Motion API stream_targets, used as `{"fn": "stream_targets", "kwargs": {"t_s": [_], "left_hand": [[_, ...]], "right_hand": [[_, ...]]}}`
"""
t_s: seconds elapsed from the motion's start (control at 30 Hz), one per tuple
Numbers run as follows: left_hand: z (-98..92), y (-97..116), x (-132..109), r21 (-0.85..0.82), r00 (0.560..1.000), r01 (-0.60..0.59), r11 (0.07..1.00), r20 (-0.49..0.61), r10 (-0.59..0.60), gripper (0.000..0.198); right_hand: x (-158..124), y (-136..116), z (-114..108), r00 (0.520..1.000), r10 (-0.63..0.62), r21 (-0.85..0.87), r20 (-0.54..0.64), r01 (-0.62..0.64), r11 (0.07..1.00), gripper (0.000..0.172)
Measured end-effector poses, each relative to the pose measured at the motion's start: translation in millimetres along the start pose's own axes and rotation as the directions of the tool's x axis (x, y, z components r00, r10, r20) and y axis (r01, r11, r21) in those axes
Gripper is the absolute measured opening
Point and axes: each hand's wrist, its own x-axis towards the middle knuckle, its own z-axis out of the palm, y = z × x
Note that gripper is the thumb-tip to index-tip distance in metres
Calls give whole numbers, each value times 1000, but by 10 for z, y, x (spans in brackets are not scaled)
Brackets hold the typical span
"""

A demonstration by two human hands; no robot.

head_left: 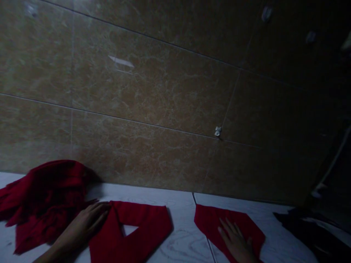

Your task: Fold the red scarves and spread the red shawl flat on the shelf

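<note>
Pressing flat and splayed, my left grip (85, 223) pinned the notched red piece (148, 223), my right grip (236, 243) the pointed red piece (211, 219), to hold both smooth on the tabletop (183, 241).

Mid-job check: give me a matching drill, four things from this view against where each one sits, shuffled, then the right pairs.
Things
1. left hand
2. right hand
3. heap of red fabric
4. black fabric

Places
A. far right end of the table
B. flat on the right-hand red piece
C. against the tiled wall, far left
D. on the edge of the notched red piece

Pairs: 1-D, 2-B, 3-C, 4-A
</note>
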Motion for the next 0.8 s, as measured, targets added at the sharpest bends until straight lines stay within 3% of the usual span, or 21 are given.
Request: {"fn": "stream_targets", "kwargs": {"t_s": [0.1,0.17,0.23,0.3,0.4,0.53,0.67,0.8], "left_hand": [[-25,-5,70,-8,999,13,1000,-31,-13,48],[-32,125,187,-27,998,6,1000,-64,-8,47],[-6,416,340,-64,999,-24,998,-50,21,45],[69,838,496,-100,994,-88,991,52,94,40],[270,1526,670,-88,932,-233,969,266,248,34],[618,2190,780,-88,806,-371,925,464,367,33],[1004,2512,894,-42,750,-426,904,541,379,45],[1422,2665,1048,30,750,-431,902,568,339,50]], "right_hand": [[-157,-140,-32,999,3,-30,54,-1,1000,66],[-138,-91,-126,998,-19,-25,-60,18,1000,68],[-13,72,-292,977,-31,30,-211,38,999,72],[169,289,-494,963,26,178,-269,23,984,75],[393,577,-729,956,208,359,-207,-124,925,69],[478,830,-756,955,269,406,-122,-199,892,61],[503,1033,-610,971,235,475,-52,-183,861,64],[535,1120,-585,984,166,636,63,-167,753,63]]}}
